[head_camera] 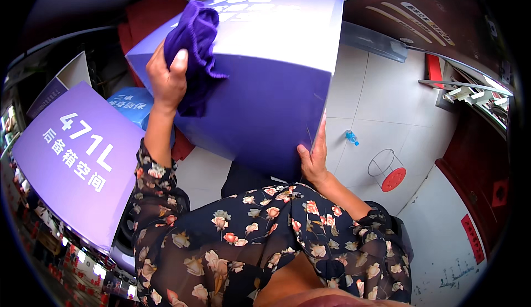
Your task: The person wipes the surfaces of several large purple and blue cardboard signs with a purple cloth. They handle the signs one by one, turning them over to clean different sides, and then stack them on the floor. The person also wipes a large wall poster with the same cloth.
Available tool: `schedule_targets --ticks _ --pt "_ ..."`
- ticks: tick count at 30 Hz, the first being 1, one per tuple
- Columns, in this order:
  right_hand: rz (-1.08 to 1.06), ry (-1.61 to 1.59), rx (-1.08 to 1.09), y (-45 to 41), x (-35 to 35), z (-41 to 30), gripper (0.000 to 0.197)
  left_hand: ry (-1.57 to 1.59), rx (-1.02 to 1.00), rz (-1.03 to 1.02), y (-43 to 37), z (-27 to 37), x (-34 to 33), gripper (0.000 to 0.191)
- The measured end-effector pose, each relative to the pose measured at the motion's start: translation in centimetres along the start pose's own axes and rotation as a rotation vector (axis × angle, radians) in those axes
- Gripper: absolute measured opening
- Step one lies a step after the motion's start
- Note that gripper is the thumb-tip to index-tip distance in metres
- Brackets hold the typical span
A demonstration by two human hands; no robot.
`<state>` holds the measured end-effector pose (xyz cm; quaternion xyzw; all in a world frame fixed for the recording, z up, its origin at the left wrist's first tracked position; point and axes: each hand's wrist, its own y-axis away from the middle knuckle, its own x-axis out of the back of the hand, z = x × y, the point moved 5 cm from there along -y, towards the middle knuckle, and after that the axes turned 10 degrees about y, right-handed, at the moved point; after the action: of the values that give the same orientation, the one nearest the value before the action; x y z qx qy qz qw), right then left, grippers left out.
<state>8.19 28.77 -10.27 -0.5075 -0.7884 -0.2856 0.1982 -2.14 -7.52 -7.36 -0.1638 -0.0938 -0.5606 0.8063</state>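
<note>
A large purple box with white lettering on its paler upper face is held up in front of my body, tilted. My left hand grips a crumpled dark purple cloth at the box's left side; the cloth hangs over the edge and across the near face. My right hand supports the lower right edge of the box, thumb on the near face and fingers along the side. The box's underside is hidden.
Left stand another purple box and a smaller blue box, both lettered. Red fabric lies behind the held box. On the tiled floor at right are a blue-labelled bottle and an overturned red-topped stool. A dark display panel stands upper right.
</note>
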Motion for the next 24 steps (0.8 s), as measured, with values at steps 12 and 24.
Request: schedule_targets --ticks 12,24 --pt "-0.149 0.202 0.182 -1.3 -0.6 10.4 0.103 0.024 -0.085 0.065 7.5 2.2 -3.7 0.042" --pt "-0.075 -0.440 -0.318 -3.0 4.0 7.6 0.085 -0.028 0.026 -0.301 15.7 5.9 -8.9 0.046"
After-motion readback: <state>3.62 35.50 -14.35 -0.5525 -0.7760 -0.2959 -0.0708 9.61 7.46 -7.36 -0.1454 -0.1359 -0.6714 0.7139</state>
